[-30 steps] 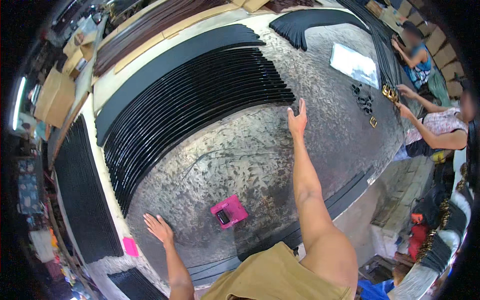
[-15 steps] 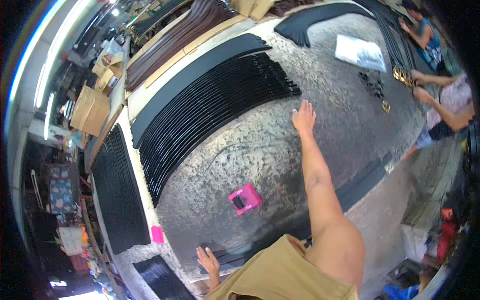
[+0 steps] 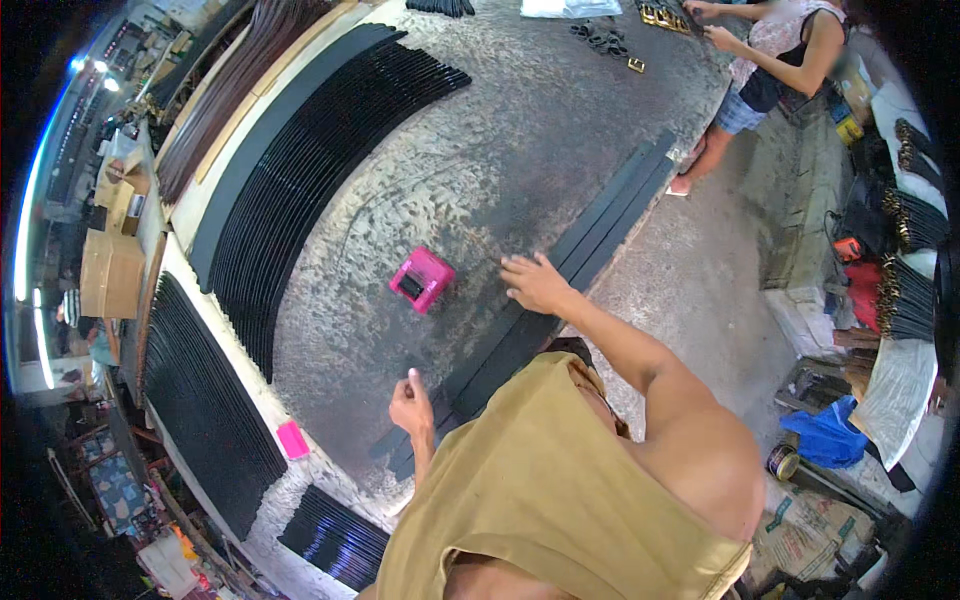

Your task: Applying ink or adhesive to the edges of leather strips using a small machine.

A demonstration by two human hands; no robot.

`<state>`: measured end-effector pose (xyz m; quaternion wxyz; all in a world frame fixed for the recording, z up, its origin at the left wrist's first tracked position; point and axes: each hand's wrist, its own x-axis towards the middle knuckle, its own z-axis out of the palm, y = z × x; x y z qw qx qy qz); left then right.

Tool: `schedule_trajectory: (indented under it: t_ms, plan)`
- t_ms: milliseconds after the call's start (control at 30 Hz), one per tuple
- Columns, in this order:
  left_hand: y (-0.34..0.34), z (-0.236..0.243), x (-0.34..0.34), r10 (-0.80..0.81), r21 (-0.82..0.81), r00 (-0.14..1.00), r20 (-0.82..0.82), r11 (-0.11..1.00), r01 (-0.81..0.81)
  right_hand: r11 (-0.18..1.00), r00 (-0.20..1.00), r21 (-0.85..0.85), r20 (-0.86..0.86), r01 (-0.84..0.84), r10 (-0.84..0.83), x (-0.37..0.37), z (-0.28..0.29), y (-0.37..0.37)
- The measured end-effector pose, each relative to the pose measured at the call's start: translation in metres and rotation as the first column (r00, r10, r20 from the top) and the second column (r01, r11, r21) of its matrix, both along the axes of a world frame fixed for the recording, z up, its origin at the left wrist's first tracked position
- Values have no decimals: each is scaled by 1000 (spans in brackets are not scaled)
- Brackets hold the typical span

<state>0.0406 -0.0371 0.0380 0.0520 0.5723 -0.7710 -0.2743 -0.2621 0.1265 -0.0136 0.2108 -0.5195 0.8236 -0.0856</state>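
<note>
My right hand [image 3: 540,283] reaches over the table's near edge, fingers stretched out and apart, holding nothing. It is beside long flat black strips [image 3: 612,222] that run along that edge. My left hand [image 3: 411,403] is near the left end of these strips, its fingers curled in and the thumb up, with nothing visible in it. A pink block-like object [image 3: 436,268] with a dark patch lies on the worn tabletop [image 3: 480,170] between and beyond my hands. Farther off, many glossy black strips [image 3: 300,170] lie side by side in a curved row.
More black strips [image 3: 205,400] lie at the left, near a small pink piece [image 3: 292,440]. Gold buckles [image 3: 665,15] and small black pieces [image 3: 598,40] are at the far side. Another person [image 3: 790,45] works at the far right. Cardboard boxes [image 3: 112,272] stand at the left.
My right hand has drawn back from the far row of strips to the near edge. My left hand's fingers have gone from spread to curled. The view has shifted toward the right.
</note>
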Motion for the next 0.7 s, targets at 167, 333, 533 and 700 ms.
schedule_trajectory:
  t_ms: [167,333,533,700]
  plan:
    - [34,-46,-4,-444,-250,846,-295,891,380,999,998,-6,-43,-36,36,31,-3,33]
    - [57,-63,-4,-598,-329,782,-176,784,526,971,991,-223,-123,-87,60,34,4,27]
    - [51,-57,-17,-611,-290,771,-180,782,552,978,985,-116,2,-173,174,13,4,13]
    - [35,-29,-26,-463,-54,852,-244,884,465,956,961,-103,4,-274,276,-4,21,-2]
